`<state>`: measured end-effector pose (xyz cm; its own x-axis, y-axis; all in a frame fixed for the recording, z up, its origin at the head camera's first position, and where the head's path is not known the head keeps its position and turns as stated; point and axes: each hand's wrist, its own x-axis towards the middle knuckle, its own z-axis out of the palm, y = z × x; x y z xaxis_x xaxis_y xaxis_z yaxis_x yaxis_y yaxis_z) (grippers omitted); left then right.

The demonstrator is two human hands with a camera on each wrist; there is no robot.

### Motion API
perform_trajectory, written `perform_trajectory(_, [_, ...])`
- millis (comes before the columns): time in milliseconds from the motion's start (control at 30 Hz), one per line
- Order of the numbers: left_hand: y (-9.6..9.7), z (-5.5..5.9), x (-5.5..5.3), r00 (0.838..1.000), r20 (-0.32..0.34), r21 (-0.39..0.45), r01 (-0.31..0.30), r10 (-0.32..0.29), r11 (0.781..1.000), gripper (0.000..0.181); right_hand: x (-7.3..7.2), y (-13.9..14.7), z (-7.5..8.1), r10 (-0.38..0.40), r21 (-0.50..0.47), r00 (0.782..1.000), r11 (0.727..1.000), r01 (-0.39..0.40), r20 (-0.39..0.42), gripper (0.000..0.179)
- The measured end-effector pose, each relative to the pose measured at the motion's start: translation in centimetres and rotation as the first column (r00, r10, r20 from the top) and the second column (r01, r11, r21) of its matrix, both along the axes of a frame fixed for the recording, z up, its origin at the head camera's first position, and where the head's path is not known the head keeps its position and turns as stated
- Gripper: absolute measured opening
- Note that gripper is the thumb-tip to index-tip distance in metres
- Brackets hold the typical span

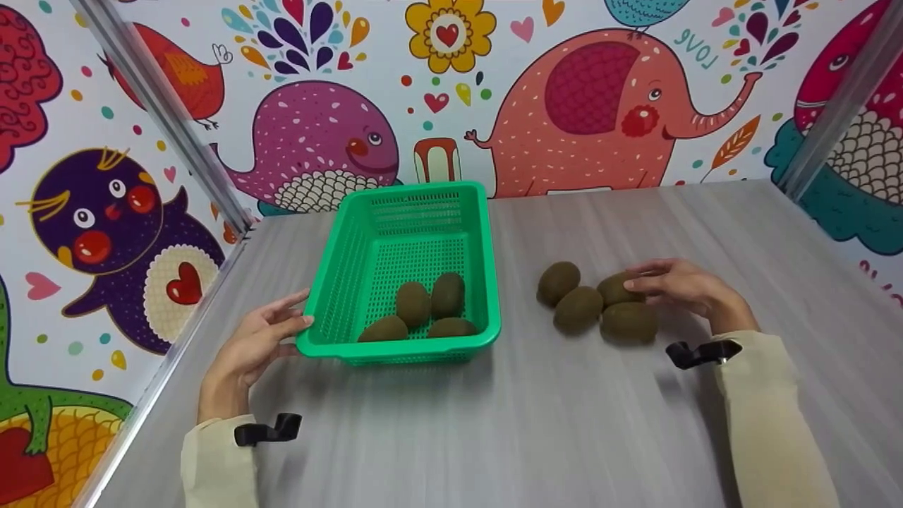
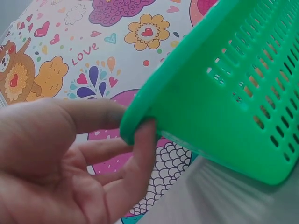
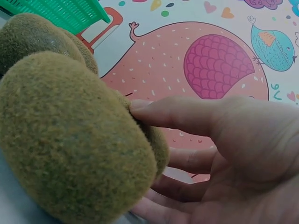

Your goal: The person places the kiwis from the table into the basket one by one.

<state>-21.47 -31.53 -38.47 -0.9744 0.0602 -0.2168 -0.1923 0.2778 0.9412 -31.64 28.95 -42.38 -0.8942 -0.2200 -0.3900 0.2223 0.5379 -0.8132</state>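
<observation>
A green plastic basket [image 1: 402, 350] with slotted walls stands on the table, and several brown fuzzy kiwis [image 1: 413, 305] lie at its near end. My left hand [image 1: 255, 342] pinches the basket's near-left rim between thumb and fingers, as the left wrist view shows at the rim [image 2: 140, 109]. Right of the basket, several more kiwis sit in a tight cluster. My right hand [image 1: 688, 291] grips the back-right kiwi [image 1: 612, 288] of that group, thumb on top and fingers at its far side. In the right wrist view, a nearer kiwi [image 3: 74, 140] partly hides the held one [image 3: 158, 144].
The grey wood-grain table [image 1: 564, 416] meets a wall [image 1: 451, 127] printed with cartoon animals at the back. Metal posts [image 1: 176, 120] stand at the back corners. A black wrist mount [image 1: 268, 430] sits on each beige sleeve.
</observation>
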Motion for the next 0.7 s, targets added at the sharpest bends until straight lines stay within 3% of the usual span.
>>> perform_trajectory(500, [-0.15, 0.08, 0.05, 1.000, -0.009, 0.015, 0.015, -0.015, 1.000, 0.069, -0.19, -0.46, 0.01, -0.011, 0.034, 1.000, 0.999, 0.011, -0.010, 0.086])
perform_trajectory(700, [-0.13, -0.40, -0.12, 1.000, -0.014, 0.023, 0.019, -0.018, 1.000, 0.069, 0.03, -0.45, 0.02, -0.032, 0.044, 0.998, 0.998, 0.035, -0.059, 0.084])
